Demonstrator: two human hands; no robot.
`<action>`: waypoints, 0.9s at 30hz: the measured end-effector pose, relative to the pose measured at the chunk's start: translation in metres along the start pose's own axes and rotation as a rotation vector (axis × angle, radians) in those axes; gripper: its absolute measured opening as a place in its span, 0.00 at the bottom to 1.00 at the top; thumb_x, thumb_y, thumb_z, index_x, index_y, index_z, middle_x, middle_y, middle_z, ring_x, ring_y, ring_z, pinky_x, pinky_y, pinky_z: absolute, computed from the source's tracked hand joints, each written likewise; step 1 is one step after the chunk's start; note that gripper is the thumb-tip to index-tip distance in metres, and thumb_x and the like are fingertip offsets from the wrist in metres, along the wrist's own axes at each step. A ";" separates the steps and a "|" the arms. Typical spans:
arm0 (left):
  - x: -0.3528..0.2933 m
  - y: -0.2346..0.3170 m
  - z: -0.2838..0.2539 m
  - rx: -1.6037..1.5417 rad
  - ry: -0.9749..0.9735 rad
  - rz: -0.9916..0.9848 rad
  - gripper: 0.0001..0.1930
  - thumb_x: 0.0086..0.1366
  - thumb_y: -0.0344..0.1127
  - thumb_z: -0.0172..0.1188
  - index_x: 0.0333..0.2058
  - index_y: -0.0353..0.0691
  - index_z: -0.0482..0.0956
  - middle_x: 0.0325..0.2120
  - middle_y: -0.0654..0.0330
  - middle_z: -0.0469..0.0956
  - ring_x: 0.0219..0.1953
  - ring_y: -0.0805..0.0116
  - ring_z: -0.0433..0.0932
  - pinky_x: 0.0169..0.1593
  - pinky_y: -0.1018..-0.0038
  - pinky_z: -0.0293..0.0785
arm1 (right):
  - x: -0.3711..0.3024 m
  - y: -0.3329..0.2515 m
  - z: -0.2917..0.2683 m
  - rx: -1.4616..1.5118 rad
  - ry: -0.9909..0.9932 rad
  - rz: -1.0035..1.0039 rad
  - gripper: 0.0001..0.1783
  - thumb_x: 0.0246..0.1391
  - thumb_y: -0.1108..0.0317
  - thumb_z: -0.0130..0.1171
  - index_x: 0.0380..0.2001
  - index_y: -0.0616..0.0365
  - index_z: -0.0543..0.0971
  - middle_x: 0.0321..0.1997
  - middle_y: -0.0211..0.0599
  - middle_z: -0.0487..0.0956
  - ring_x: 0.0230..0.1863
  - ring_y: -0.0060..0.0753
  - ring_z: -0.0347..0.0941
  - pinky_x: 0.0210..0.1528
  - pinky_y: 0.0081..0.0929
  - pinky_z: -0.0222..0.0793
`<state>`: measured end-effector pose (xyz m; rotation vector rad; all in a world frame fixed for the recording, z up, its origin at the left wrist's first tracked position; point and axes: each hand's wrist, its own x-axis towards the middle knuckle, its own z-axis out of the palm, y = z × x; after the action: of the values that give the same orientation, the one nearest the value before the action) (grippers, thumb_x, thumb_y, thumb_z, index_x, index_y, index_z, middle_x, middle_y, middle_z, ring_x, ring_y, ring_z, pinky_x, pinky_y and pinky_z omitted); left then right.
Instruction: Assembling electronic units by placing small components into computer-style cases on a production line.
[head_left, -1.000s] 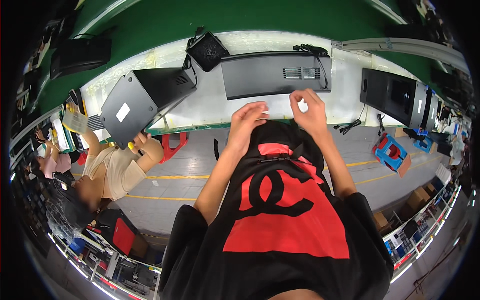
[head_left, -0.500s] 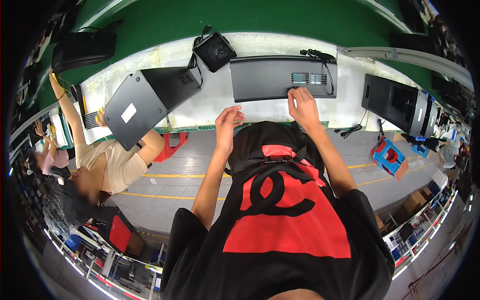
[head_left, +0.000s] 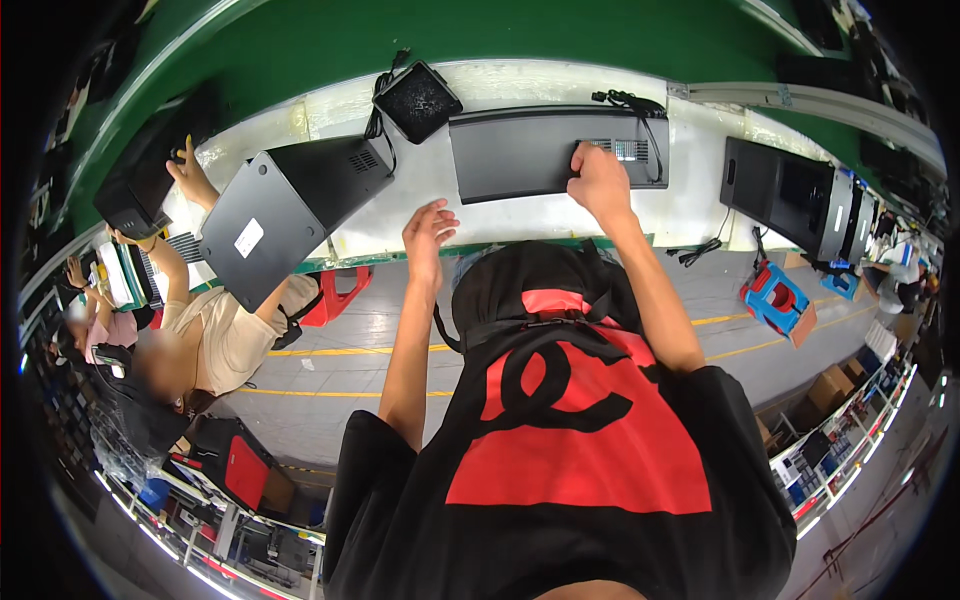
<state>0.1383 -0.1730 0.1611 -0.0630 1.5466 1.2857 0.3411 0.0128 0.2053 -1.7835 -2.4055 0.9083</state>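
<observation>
**Long dark grey case [head_left: 515, 155] overlapped by curled right hand [head_left: 602, 185]**

The case is laid lengthwise on the white bench top [head_left: 425, 172], directly ahead of the wearer. Its near edge is crossed by the right hand, whose fingers are curled and bunched together above the upper face, beside the slotted vents [head_left: 632, 150]; the left vent is partly covered by them. Whether anything is pinched there, or whether the surface is pressed, cannot be told. The left hand [head_left: 429, 230] is held over the bench's front edge, left of the case and clear of it, with its fingers loosely bent and a little apart. A black cord [head_left: 628, 99] is draped over the case's far right corner, beyond the right fingers. A black square tray [head_left: 418, 100] is set at the far left corner.
</observation>
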 end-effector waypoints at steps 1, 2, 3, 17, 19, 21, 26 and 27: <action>0.004 0.001 -0.002 0.007 -0.006 -0.004 0.14 0.65 0.38 0.49 0.42 0.35 0.75 0.30 0.60 0.75 0.34 0.69 0.76 0.40 0.74 0.69 | 0.004 0.001 0.000 -0.044 -0.041 0.030 0.10 0.32 0.78 0.60 0.24 0.62 0.73 0.25 0.47 0.76 0.31 0.52 0.73 0.32 0.41 0.67; 0.008 0.003 -0.005 0.016 -0.001 0.017 0.14 0.65 0.39 0.49 0.42 0.35 0.75 0.30 0.60 0.75 0.34 0.69 0.76 0.40 0.75 0.69 | 0.003 0.003 0.002 -0.031 -0.072 0.031 0.11 0.30 0.77 0.60 0.25 0.62 0.73 0.23 0.49 0.76 0.29 0.53 0.73 0.32 0.41 0.67; 0.013 0.005 -0.004 0.018 0.006 0.042 0.14 0.65 0.39 0.49 0.43 0.35 0.75 0.30 0.60 0.75 0.34 0.69 0.76 0.41 0.75 0.69 | 0.002 0.006 0.002 -0.032 -0.067 0.034 0.11 0.30 0.77 0.60 0.25 0.62 0.73 0.23 0.49 0.76 0.29 0.53 0.73 0.32 0.41 0.67; 0.032 -0.004 0.018 0.032 -0.032 0.127 0.13 0.65 0.38 0.49 0.42 0.36 0.76 0.33 0.62 0.75 0.35 0.73 0.73 0.40 0.74 0.70 | -0.023 0.019 0.009 0.187 0.075 -0.151 0.07 0.38 0.79 0.61 0.23 0.63 0.73 0.27 0.44 0.75 0.29 0.48 0.74 0.31 0.36 0.68; 0.027 -0.005 0.017 0.054 -0.027 0.112 0.13 0.65 0.38 0.49 0.42 0.36 0.76 0.32 0.61 0.74 0.36 0.73 0.72 0.40 0.74 0.70 | -0.029 0.026 0.009 0.252 0.073 -0.233 0.06 0.40 0.78 0.62 0.23 0.62 0.74 0.28 0.41 0.75 0.29 0.46 0.74 0.31 0.35 0.69; 0.029 -0.005 0.016 0.043 -0.036 0.115 0.13 0.65 0.38 0.49 0.42 0.36 0.76 0.32 0.61 0.74 0.36 0.72 0.72 0.40 0.74 0.70 | -0.032 0.028 0.011 0.124 0.201 -0.403 0.03 0.45 0.74 0.59 0.25 0.60 0.75 0.27 0.40 0.73 0.33 0.47 0.72 0.35 0.38 0.69; 0.022 -0.008 0.012 0.048 -0.045 0.085 0.14 0.65 0.37 0.49 0.43 0.35 0.75 0.32 0.60 0.73 0.35 0.70 0.75 0.39 0.74 0.70 | -0.035 0.025 0.017 0.013 0.219 -0.427 0.03 0.46 0.74 0.56 0.25 0.62 0.74 0.29 0.43 0.72 0.34 0.48 0.72 0.37 0.39 0.71; 0.022 -0.009 0.012 0.047 -0.045 0.083 0.14 0.65 0.37 0.49 0.43 0.34 0.75 0.32 0.60 0.73 0.35 0.69 0.75 0.39 0.74 0.70 | -0.035 0.024 0.016 -0.014 0.206 -0.440 0.02 0.46 0.75 0.57 0.25 0.62 0.74 0.29 0.43 0.72 0.34 0.48 0.71 0.37 0.39 0.70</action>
<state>0.1424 -0.1564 0.1411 0.0612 1.5538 1.3063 0.3684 -0.0203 0.1926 -1.1978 -2.5127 0.6255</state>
